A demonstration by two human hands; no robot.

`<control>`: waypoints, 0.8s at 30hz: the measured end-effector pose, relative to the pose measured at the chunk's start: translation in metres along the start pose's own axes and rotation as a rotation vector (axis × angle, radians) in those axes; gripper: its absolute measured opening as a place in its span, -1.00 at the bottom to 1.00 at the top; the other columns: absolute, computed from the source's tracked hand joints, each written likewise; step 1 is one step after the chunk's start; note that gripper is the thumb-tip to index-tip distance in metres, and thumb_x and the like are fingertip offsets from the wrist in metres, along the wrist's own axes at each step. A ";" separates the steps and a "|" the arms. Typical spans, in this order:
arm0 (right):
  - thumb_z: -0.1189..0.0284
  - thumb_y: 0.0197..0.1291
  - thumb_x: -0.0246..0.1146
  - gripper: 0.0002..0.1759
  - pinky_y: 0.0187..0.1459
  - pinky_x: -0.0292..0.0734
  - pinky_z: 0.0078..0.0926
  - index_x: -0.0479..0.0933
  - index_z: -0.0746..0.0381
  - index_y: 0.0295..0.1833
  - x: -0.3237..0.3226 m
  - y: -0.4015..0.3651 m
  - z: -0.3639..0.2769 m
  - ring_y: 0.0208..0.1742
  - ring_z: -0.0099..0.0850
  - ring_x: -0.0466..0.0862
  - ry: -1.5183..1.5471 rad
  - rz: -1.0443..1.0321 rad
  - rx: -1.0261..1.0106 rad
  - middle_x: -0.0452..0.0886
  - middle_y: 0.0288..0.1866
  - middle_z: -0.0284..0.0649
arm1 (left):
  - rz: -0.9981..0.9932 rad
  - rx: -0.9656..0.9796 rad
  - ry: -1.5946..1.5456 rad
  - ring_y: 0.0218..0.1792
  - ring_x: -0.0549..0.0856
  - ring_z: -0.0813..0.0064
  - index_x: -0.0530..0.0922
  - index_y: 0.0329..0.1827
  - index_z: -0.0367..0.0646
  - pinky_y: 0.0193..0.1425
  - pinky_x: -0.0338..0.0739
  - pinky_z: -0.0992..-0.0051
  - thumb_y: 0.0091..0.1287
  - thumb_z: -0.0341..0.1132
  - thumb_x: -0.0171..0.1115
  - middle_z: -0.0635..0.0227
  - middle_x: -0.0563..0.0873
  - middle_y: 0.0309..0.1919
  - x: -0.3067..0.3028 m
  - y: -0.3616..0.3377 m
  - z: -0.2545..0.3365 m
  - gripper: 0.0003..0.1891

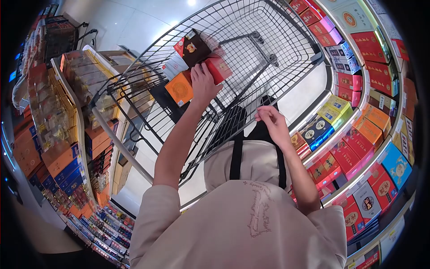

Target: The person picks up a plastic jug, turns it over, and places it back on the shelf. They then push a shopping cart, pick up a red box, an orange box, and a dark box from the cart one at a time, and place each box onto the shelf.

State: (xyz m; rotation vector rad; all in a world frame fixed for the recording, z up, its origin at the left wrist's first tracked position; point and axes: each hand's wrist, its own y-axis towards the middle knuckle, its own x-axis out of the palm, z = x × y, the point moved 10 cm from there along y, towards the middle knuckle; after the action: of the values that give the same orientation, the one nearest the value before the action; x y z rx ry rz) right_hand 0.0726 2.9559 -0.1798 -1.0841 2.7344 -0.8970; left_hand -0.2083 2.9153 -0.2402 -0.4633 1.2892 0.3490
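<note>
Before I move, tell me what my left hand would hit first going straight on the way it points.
Most likely the dark brown box with the gold emblem, directly ahead of your left hand; this view leaves any gap between them unclear.

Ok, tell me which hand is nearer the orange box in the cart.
Left. The left hand is beside the orange box; the right hand is farther off, near the side of the shopping cart.

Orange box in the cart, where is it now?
In the head view, left of centre, the orange box sits in the cart, beside the left hand and pale box.
</note>
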 end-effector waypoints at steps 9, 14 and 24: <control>0.35 0.62 0.20 -0.72 -0.15 0.52 -0.60 0.60 0.32 0.22 0.006 0.011 -0.010 -0.22 -0.57 0.73 -0.073 0.032 -0.009 0.78 -0.10 -0.25 | 0.074 0.071 0.031 0.39 0.40 -0.13 0.24 0.48 -0.45 0.54 0.34 0.02 -0.15 0.01 0.75 -0.13 0.39 0.33 -0.005 -0.004 0.007 0.20; 0.35 0.62 0.20 -0.71 -0.16 0.53 -0.59 0.60 0.33 0.23 0.003 0.010 -0.003 -0.23 -0.58 0.74 -0.072 0.039 0.001 0.78 -0.10 -0.24 | -0.046 0.106 0.038 0.41 0.42 -0.04 0.17 0.52 -0.38 0.54 0.30 -0.13 -0.19 -0.03 0.76 -0.07 0.39 0.37 0.012 0.002 0.008 0.24; 0.35 0.59 0.23 -0.69 -0.24 0.59 -0.52 0.58 0.33 0.24 -0.003 0.017 -0.016 -0.32 -0.50 0.79 -0.128 0.009 0.023 0.79 -0.10 -0.17 | -0.131 0.255 -0.045 0.46 0.41 -0.04 0.14 0.55 -0.26 0.33 0.38 -0.39 -0.12 -0.07 0.67 0.04 0.41 0.38 0.025 -0.003 0.049 0.17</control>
State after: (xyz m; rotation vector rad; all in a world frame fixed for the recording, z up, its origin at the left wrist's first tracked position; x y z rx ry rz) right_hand 0.0600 2.9753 -0.1763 -1.0844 2.6167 -0.8253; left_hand -0.1597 2.9375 -0.2534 -0.3195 1.2325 0.0825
